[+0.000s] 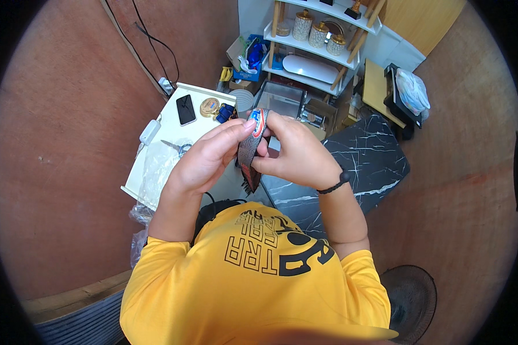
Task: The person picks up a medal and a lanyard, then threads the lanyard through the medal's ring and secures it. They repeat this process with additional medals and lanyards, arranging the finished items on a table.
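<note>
In front of my chest both hands hold a grey patterned ribbon band [248,149] with an oval red, white and blue emblem near its top. My left hand [208,156] pinches it from the left, its thumb against the emblem. From the right, my right hand [298,148] grips the same band, with the thumb lower down and the forefinger near the top edge. The band hangs down to a darker, reddish end between my hands. What lies behind my fingers is hidden.
To the left, a white table [160,119] carries a phone [185,110], a gold medal [209,107] with a dark blue ribbon, scissors [174,145] and clear plastic. A black marble-patterned table [362,158] stands right. Behind is a white shelf [311,45]; a fan [410,302] is lower right.
</note>
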Tool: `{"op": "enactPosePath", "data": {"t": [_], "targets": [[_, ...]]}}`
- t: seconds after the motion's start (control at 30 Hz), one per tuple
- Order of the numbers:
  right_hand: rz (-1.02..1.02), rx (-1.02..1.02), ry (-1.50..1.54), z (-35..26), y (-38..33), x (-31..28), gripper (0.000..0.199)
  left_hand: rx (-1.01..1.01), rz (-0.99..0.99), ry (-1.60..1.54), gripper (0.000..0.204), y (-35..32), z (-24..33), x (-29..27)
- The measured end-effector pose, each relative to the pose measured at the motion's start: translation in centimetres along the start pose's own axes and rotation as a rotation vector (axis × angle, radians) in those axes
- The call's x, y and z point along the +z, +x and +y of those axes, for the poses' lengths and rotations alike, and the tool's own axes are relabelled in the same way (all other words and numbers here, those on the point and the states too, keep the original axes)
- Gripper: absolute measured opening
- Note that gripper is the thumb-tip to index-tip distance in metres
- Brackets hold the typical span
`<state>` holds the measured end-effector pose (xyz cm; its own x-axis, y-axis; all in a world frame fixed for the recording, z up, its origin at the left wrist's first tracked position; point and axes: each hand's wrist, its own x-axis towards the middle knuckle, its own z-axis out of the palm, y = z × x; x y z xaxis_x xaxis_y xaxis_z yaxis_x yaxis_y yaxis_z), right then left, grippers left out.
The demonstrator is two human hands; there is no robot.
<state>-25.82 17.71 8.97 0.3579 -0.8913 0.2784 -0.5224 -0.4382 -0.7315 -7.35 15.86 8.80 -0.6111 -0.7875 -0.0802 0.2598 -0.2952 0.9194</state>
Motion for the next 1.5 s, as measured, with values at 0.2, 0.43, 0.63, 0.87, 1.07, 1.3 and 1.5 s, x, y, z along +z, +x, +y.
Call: {"op": "enactPosePath", "data": {"t": [0.2,0.43,0.63,0.87,1.07,1.3,1.5], "targets": [[-0.159,0.163,-0.158,0.7,-1.4,-4.1,0.047,-0.002,-0.031,0.058,0.034,-0.3,0.3,-0.1],[-0.155,-0.215,0.874,5.1,0.7,-1.6,0.05,-0.016,-0.146,0.147,0.038,-0.3,0.7,-0.1],[-0.209,-0.331,1.047,7.0,1.0,-0.1,0.038,-0.029,-0.221,0.127,0.04,-0.3,0.6,-0.5],[-0.106,-0.262,0.951,6.6,0.6,-0.1,0.03,-0.048,-0.179,0.166,0.03,-0.3,0.8,0.2],[-0.038,-0.207,0.896,5.8,0.2,0.2,0.034,-0.107,-0.037,0.397,0.014,-0.4,0.9,0.8],[-0.252,-0.199,0.964,6.4,0.0,1.1,0.072,-0.095,0.005,0.401,0.016,-0.5,0.5,1.1],[-0.195,-0.016,0.977,8.9,-0.9,5.8,0.075,0.014,0.11,0.392,0.021,-0.1,0.6,0.6]]}}
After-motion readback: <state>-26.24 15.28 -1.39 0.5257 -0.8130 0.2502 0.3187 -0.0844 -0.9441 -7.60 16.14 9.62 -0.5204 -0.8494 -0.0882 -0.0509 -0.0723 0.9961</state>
